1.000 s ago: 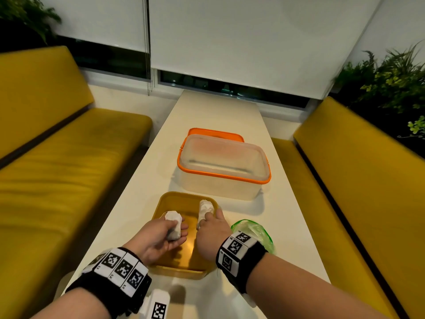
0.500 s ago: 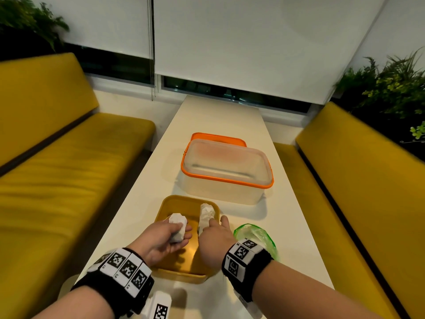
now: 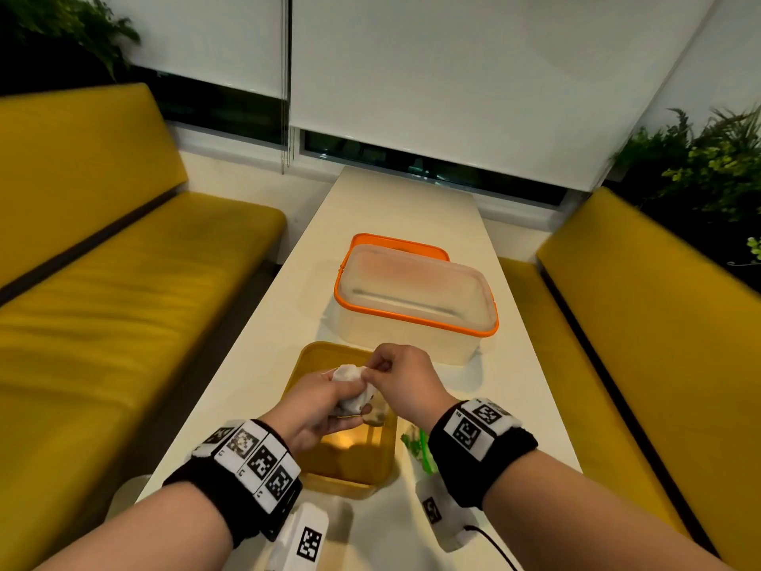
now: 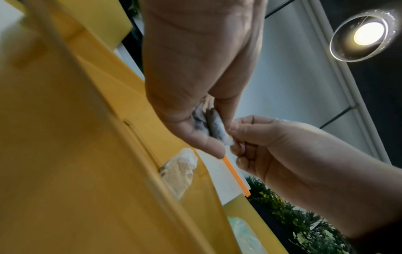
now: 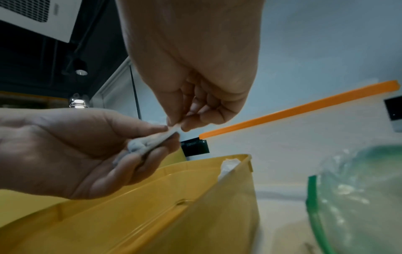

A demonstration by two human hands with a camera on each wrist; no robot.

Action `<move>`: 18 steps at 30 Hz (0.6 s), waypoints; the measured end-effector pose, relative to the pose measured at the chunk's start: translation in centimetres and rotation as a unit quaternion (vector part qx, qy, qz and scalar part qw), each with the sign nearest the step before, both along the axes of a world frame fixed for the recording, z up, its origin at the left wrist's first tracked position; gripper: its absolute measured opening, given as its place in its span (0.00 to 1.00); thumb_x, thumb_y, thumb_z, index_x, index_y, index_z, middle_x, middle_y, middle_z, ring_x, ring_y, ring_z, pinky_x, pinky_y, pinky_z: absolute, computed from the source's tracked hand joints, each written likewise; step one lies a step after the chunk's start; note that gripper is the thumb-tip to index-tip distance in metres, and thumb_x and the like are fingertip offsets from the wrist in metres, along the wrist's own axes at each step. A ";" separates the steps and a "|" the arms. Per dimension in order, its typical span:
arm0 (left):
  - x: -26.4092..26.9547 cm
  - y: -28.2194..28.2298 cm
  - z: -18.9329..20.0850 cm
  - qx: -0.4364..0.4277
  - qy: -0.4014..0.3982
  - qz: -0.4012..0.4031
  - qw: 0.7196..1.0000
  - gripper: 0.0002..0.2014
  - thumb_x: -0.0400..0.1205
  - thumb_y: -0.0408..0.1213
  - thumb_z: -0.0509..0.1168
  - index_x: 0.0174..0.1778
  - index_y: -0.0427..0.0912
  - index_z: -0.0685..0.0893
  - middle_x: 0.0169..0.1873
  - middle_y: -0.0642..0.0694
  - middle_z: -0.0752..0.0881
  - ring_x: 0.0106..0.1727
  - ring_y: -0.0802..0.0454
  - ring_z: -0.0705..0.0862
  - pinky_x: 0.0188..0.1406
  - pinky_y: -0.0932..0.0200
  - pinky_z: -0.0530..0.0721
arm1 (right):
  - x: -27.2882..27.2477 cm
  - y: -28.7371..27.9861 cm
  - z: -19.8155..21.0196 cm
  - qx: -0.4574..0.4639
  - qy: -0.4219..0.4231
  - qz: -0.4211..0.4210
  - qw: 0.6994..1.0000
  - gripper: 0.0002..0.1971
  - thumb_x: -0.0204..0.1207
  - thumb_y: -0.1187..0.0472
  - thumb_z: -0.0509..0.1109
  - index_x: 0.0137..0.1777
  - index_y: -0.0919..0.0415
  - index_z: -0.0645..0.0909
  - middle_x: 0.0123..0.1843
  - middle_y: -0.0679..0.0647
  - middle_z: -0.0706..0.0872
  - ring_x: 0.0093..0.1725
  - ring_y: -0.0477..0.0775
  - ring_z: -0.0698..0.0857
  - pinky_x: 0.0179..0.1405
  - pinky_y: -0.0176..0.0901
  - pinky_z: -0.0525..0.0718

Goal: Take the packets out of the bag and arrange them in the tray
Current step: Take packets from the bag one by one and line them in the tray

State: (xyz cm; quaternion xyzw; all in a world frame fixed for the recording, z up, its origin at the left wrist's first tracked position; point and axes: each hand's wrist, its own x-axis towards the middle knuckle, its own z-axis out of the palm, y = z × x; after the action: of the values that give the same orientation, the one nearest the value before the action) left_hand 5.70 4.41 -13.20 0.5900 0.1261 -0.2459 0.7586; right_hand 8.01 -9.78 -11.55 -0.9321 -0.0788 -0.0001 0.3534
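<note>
The left hand [image 4: 191, 86] holds a white packet [image 4: 214, 128] between thumb and fingers, above the yellow tray [image 4: 87, 154]. The right hand [image 4: 267, 144] pinches the packet's end. A second packet [image 4: 180, 173] lies in the tray against its wall. Beyond the tray's rim shows a green-tinted bag [image 4: 244, 235].

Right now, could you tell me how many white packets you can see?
2: one packet held above the tray by both hands, another packet lying in the tray. The bag may hide more.

White packet [image 3: 348, 375], yellow tray [image 3: 325, 356], green-edged clear bag [image 5: 352, 194] (orange-rimmed frosted container [image 3: 416, 290] beyond), black-and-white checked wristbands [image 3: 255, 461].
</note>
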 end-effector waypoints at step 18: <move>-0.2 3.4 -0.3 0.020 0.031 0.027 0.999 0.10 0.87 0.37 0.57 0.57 0.38 0.81 0.53 0.37 0.87 0.53 0.43 0.87 0.49 0.49 0.88 | 0.6 -0.2 -2.6 -0.368 -0.001 0.051 0.928 0.10 0.79 0.55 0.63 0.57 0.46 0.83 0.59 0.50 0.83 0.63 0.56 0.73 0.57 0.53 0.66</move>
State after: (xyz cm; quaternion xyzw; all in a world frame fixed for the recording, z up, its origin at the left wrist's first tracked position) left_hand 5.46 7.81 -13.51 0.5938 0.1701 -0.2405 0.7487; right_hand 8.64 -9.99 -14.11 -0.9915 -0.1210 0.0463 -0.0149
